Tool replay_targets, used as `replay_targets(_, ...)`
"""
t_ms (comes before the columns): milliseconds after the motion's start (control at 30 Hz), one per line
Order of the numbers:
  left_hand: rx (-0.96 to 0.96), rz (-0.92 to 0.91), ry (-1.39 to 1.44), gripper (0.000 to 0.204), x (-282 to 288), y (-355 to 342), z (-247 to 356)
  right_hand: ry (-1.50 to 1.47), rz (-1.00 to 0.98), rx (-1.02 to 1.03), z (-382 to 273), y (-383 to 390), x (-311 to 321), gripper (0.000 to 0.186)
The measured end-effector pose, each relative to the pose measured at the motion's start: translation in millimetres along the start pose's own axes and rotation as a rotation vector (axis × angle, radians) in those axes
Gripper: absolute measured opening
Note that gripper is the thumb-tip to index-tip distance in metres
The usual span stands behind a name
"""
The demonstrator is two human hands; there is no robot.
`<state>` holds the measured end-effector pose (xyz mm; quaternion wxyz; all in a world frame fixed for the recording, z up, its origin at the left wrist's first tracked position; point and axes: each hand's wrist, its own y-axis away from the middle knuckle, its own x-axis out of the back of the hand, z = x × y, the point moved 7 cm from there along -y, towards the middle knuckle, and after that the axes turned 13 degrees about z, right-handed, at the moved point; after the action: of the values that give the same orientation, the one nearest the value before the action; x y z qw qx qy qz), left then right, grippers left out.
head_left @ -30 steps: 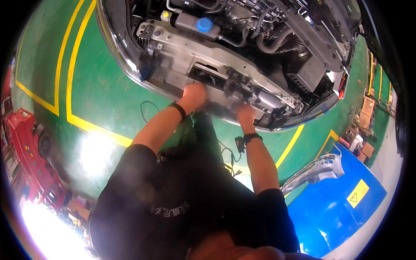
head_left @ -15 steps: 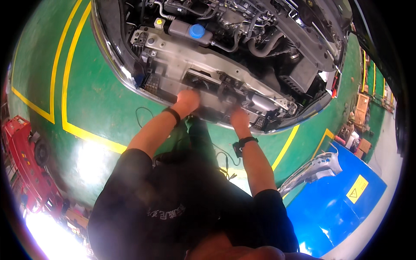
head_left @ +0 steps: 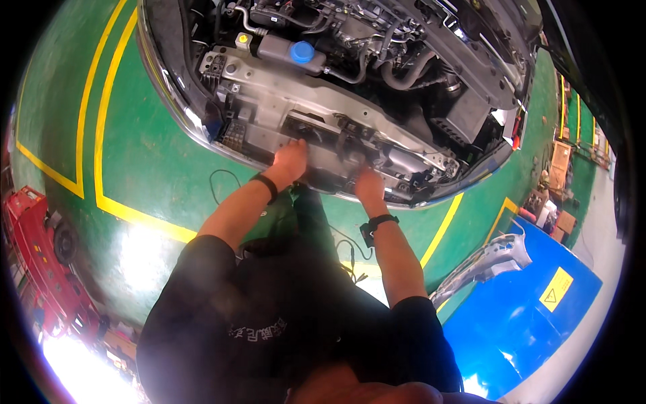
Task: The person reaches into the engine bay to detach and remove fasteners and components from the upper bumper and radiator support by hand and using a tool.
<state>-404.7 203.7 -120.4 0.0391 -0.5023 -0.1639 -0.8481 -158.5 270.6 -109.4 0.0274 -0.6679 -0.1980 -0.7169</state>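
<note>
I stand at the front of a car with its engine bay exposed. My left hand [head_left: 291, 160] is at the front edge of the car, left of centre, with its fingers curled in beside the grey metal front crossmember [head_left: 296, 82]. My right hand [head_left: 369, 186] is closed at the same edge, further right, next to a dark latch-like bracket [head_left: 351, 135]. What either hand grips is too small and blurred to make out. Between the hands lies a grey panel [head_left: 328, 160] in front of a dark opening.
Behind the crossmember sit a grey reservoir with a blue cap [head_left: 302, 52] and several hoses [head_left: 404, 77]. A blue cabinet [head_left: 518, 323] with a silver trim part [head_left: 481, 266] on it stands at right. A red machine [head_left: 40, 249] stands at left. Cables [head_left: 353, 246] lie on the green floor.
The view has shifted slightly. Both hands stay at the car's front edge, with only small movements of the fingers and wrists.
</note>
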Motion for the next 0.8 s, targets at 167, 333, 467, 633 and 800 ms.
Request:
replay_targets(167, 0.054, -0.050, 0.006, 0.022, -5, -4, 3, -0.271, 0.103, -0.092, 20, -1, -2, 0.021)
replay_targets(333, 0.110, -0.043, 0.045, 0.031, -10, -1, -6, -0.385, -0.045, -0.573, 54, 4, -30, 0.031)
replay_targets(467, 0.076, -0.069, 0.004, 0.027, 1, 0, -3, -0.317, -0.135, -0.605, 48, 2, -28, 0.034)
replay_targets(633, -0.041, -0.053, 0.018, 0.021, 6, 3, 6, -0.316, 0.007, -0.458, 27, -3, 7, 0.032)
replay_targets(800, -0.050, 0.020, 0.019, 0.021, -14, 0, -2, -0.277, -0.117, -0.447, 26, 0, 12, 0.033)
